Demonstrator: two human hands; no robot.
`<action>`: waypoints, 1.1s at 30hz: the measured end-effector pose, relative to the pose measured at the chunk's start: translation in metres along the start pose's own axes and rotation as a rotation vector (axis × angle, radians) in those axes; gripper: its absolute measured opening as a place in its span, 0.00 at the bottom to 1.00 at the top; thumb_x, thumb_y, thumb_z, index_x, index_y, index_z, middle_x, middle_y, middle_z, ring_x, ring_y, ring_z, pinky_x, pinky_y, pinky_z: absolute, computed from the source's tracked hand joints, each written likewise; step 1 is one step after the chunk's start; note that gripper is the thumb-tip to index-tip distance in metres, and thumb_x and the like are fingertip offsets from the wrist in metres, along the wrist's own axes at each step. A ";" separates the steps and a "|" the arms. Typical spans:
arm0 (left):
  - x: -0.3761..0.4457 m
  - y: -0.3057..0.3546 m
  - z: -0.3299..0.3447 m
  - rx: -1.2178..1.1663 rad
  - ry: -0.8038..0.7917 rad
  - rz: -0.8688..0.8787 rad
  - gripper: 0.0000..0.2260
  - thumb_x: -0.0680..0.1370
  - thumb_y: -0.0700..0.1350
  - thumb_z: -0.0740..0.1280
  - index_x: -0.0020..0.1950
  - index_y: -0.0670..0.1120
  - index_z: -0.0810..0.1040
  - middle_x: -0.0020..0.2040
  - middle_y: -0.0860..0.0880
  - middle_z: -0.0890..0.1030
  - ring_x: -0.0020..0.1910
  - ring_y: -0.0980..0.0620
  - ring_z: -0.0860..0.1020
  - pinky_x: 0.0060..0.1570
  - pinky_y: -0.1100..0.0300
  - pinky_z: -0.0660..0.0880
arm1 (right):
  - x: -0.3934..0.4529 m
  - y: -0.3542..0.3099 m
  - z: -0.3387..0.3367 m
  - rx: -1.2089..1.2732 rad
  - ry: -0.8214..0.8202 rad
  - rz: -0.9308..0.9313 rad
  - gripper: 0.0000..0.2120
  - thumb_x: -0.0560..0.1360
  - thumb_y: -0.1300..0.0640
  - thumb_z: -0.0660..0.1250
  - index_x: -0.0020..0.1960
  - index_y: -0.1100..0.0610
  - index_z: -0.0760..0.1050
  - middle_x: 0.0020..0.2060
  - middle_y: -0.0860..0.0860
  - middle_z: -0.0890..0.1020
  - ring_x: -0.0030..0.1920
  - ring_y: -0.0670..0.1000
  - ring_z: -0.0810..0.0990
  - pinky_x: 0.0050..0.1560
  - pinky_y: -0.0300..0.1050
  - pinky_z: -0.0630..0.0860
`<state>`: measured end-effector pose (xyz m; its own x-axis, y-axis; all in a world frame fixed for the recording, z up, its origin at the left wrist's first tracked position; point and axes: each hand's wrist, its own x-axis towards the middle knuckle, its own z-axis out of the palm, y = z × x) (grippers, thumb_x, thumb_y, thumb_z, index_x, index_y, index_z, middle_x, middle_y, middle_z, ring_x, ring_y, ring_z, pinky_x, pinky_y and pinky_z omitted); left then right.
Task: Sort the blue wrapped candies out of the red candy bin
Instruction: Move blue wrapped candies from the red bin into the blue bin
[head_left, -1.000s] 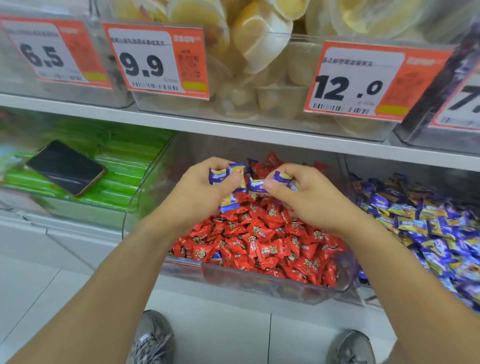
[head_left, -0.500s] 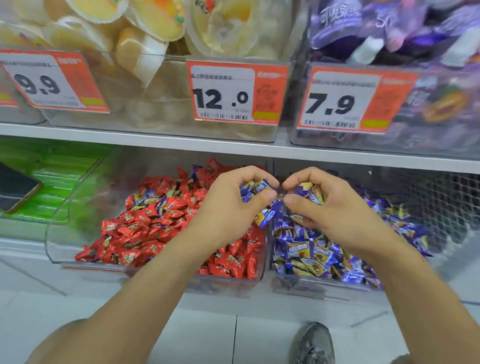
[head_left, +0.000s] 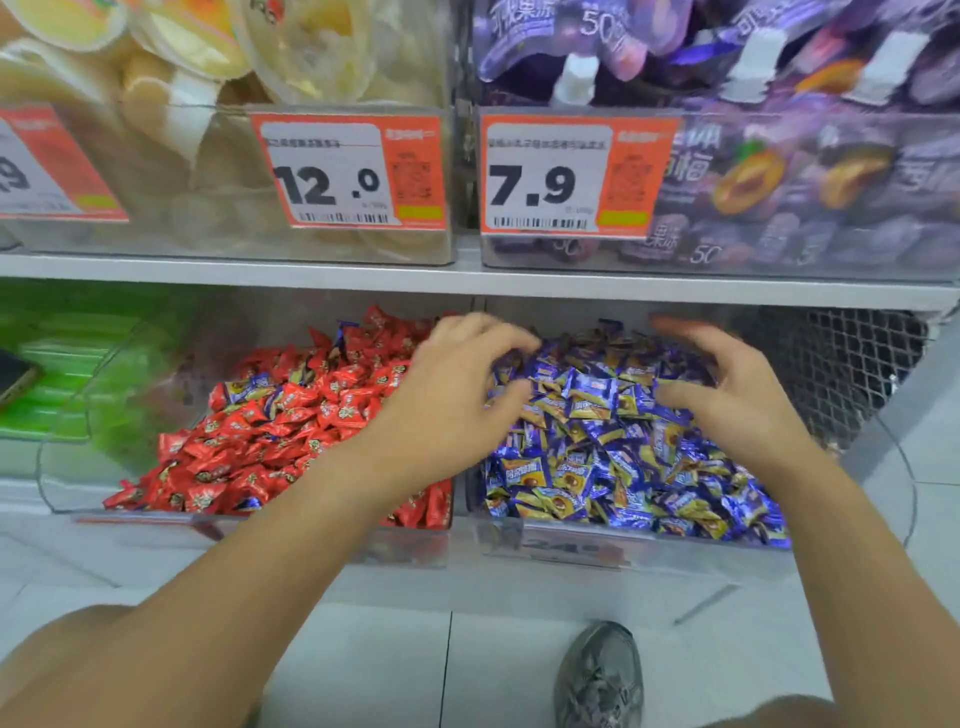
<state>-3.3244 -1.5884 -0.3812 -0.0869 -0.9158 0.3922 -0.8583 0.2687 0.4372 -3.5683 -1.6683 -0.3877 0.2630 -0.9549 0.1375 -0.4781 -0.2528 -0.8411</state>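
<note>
Nearest, a grey shoe (head_left: 600, 675) stands on the floor tiles below the shelf. Above the blue candy bin (head_left: 623, 548), the left hand (head_left: 457, 395) and right hand (head_left: 727, 395) hover with each grip wide — fingers spread, holding nothing I can see, though both are blurred. In the red candy bin (head_left: 249, 519) beside it, a few blue wrapped candies (head_left: 249, 387) lie among the red candies (head_left: 291, 441) — so the sorting looks partly done, with several strays left to pick.

A white shelf (head_left: 363, 283) crosses the view; pale floor tiles (head_left: 374, 670) lie below, black wire mesh (head_left: 841, 374) stands at right.
</note>
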 end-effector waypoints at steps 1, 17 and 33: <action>-0.015 -0.012 -0.010 -0.002 0.057 -0.023 0.12 0.75 0.48 0.65 0.57 0.51 0.79 0.52 0.52 0.77 0.55 0.52 0.73 0.60 0.57 0.67 | -0.001 -0.002 0.004 -0.080 -0.014 -0.021 0.27 0.69 0.62 0.72 0.62 0.37 0.75 0.60 0.50 0.76 0.61 0.58 0.76 0.65 0.54 0.73; -0.110 -0.167 -0.100 0.206 -0.412 -0.518 0.23 0.65 0.62 0.76 0.57 0.55 0.80 0.52 0.53 0.80 0.49 0.53 0.78 0.52 0.57 0.74 | -0.004 -0.121 0.214 -0.486 -0.453 -0.515 0.20 0.74 0.50 0.68 0.65 0.51 0.74 0.59 0.50 0.69 0.61 0.52 0.71 0.66 0.48 0.69; -0.117 -0.188 -0.085 0.046 0.007 -0.766 0.24 0.75 0.64 0.64 0.60 0.47 0.74 0.55 0.45 0.72 0.56 0.42 0.74 0.58 0.47 0.72 | 0.120 -0.180 0.292 -0.618 -0.861 -0.164 0.29 0.76 0.53 0.71 0.73 0.58 0.67 0.65 0.48 0.72 0.71 0.53 0.69 0.49 0.19 0.63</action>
<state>-3.1101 -1.5062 -0.4403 0.5441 -0.8390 -0.0016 -0.6975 -0.4534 0.5549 -3.2062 -1.6924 -0.3725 0.7492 -0.5326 -0.3937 -0.6614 -0.6333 -0.4018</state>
